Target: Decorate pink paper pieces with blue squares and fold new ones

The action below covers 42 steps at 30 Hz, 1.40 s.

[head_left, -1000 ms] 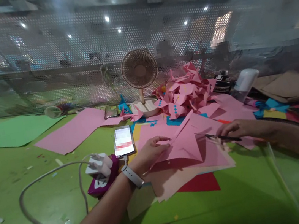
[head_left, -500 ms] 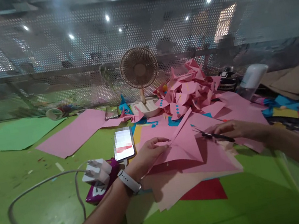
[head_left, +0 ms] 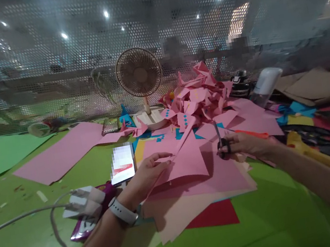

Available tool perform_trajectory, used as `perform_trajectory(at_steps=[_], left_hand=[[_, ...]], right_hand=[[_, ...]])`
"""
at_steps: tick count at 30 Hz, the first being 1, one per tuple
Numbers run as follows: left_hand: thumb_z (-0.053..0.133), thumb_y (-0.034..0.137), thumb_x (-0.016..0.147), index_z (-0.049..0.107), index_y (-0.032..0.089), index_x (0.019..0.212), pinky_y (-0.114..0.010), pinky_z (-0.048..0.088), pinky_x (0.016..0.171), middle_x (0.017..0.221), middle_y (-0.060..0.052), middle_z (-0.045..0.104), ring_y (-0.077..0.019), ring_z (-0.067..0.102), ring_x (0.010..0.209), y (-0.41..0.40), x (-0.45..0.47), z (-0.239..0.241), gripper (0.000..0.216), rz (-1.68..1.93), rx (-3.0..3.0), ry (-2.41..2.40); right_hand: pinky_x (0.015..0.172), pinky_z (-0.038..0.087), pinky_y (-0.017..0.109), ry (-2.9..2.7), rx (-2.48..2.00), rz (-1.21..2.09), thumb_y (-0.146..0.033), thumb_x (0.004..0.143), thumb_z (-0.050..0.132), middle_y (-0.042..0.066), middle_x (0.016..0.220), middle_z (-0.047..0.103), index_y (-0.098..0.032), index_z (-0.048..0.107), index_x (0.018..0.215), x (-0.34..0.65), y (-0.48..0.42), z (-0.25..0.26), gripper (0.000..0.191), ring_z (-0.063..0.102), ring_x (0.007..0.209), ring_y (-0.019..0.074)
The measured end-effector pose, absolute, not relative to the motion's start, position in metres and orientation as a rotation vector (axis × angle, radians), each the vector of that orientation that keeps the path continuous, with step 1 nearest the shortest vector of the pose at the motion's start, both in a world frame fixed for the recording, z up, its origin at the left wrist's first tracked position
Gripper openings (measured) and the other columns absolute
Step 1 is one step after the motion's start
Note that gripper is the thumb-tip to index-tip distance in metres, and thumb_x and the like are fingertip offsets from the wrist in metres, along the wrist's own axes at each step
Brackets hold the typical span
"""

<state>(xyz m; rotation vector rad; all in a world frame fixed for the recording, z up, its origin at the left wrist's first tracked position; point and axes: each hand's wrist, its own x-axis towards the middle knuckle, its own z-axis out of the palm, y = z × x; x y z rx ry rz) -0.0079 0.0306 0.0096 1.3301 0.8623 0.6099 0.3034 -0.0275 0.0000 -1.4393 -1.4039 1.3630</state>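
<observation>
A folded sheet of pink paper (head_left: 187, 160) is pinched at its left edge by my left hand (head_left: 152, 171), which wears a white watch band. Its flap rises toward the back over a stack of pink and peach sheets (head_left: 175, 215). To the right, my right hand (head_left: 248, 145) is closed round the black handles of a pair of scissors (head_left: 224, 147). The blades point away from me, toward the back, and stand apart from the pink paper. A red sheet (head_left: 216, 215) sticks out from under the stack.
Behind the stack rises a heap of folded pink paper (head_left: 200, 96) beside a small fan (head_left: 140, 74). A phone (head_left: 121, 163) and a purple power strip with white plugs (head_left: 85, 207) lie left. A yellow-handled tool (head_left: 313, 152) lies by my right forearm.
My right hand has turned the scissors from pointing left to pointing away from me, off the paper. My left hand keeps its pinch. The whole view has shifted slightly.
</observation>
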Motion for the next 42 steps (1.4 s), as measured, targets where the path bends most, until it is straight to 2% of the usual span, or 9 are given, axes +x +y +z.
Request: perform_trajectory(at_steps=[4,12,19,25,28,32,35,39,42], left_hand=[[0.066,0.032,0.072,0.059,0.016,0.102,-0.028,0.043,0.078,0.101,-0.007,0.066,-0.0164,0.06,0.09,0.028,-0.005,0.012,0.034,0.594,1.356,0.881],[0.068,0.033,0.071,0.059,0.015,0.103,-0.024,0.042,0.062,0.083,-0.005,0.067,-0.0127,0.059,0.071,0.023,-0.001,0.014,0.038,0.544,1.341,0.906],[0.07,0.033,0.069,0.062,0.014,0.1,-0.027,0.044,0.07,0.09,-0.007,0.068,-0.0151,0.06,0.079,0.023,0.0,0.014,0.037,0.563,1.353,0.902],[0.069,0.032,0.069,0.063,0.015,0.099,-0.026,0.044,0.068,0.087,-0.005,0.068,-0.0142,0.06,0.076,0.02,0.002,0.015,0.035,0.567,1.346,0.911],[0.069,0.031,0.07,0.062,0.015,0.099,-0.025,0.043,0.067,0.085,-0.005,0.068,-0.0127,0.059,0.073,0.02,0.002,0.014,0.034,0.574,1.347,0.906],[0.066,0.032,0.073,0.061,0.016,0.103,-0.025,0.044,0.069,0.091,-0.005,0.067,-0.0133,0.06,0.078,0.022,0.0,0.012,0.034,0.614,1.372,0.875],[0.064,0.033,0.075,0.059,0.018,0.107,-0.024,0.044,0.068,0.091,-0.005,0.067,-0.0136,0.06,0.08,0.022,-0.003,0.012,0.035,0.654,1.385,0.847],[0.063,0.032,0.077,0.057,0.019,0.112,-0.022,0.043,0.064,0.087,-0.004,0.066,-0.0124,0.06,0.076,0.022,-0.003,0.014,0.037,0.686,1.353,0.831],[0.062,0.032,0.078,0.057,0.018,0.111,-0.022,0.043,0.062,0.087,-0.005,0.066,-0.0124,0.06,0.075,0.02,-0.002,0.014,0.036,0.688,1.314,0.814]], right_hand=[[0.063,0.044,0.026,-1.494,-1.408,1.337,-0.035,0.067,0.071,0.003,0.077,0.061,-0.014,0.058,0.086,0.3,-0.029,0.002,0.031,0.057,0.067,0.0129],[0.065,0.044,0.026,-1.675,-1.475,1.215,-0.03,0.068,0.068,0.0,0.074,0.059,-0.016,0.057,0.079,0.291,-0.038,0.012,0.021,0.055,0.069,0.0127],[0.063,0.046,0.027,-1.592,-1.489,1.164,-0.032,0.066,0.068,0.001,0.076,0.059,-0.017,0.055,0.083,0.282,-0.039,0.008,0.026,0.056,0.069,0.0139],[0.064,0.045,0.029,-1.675,-1.542,0.943,-0.031,0.073,0.062,0.001,0.073,0.06,-0.018,0.053,0.078,0.285,-0.04,0.004,0.017,0.057,0.065,0.0147],[0.058,0.043,0.026,-1.477,-1.53,1.004,-0.028,0.067,0.068,0.0,0.073,0.06,-0.019,0.049,0.085,0.285,-0.038,-0.003,0.028,0.057,0.065,0.0145],[0.06,0.044,0.026,-1.248,-1.421,1.277,-0.029,0.063,0.072,0.002,0.075,0.063,-0.016,0.053,0.097,0.285,-0.037,-0.005,0.041,0.059,0.066,0.0146],[0.061,0.044,0.023,-1.043,-1.327,1.331,-0.025,0.059,0.074,0.004,0.081,0.064,-0.016,0.059,0.092,0.287,-0.038,-0.001,0.037,0.059,0.069,0.0127],[0.052,0.042,0.018,-0.845,-1.257,1.333,-0.025,0.064,0.07,0.001,0.081,0.064,-0.02,0.063,0.087,0.288,-0.043,0.004,0.025,0.057,0.068,0.0108],[0.059,0.047,0.02,-0.888,-1.118,1.405,-0.024,0.067,0.068,0.0,0.08,0.064,-0.022,0.065,0.088,0.282,-0.049,0.007,0.022,0.058,0.07,0.0123]])
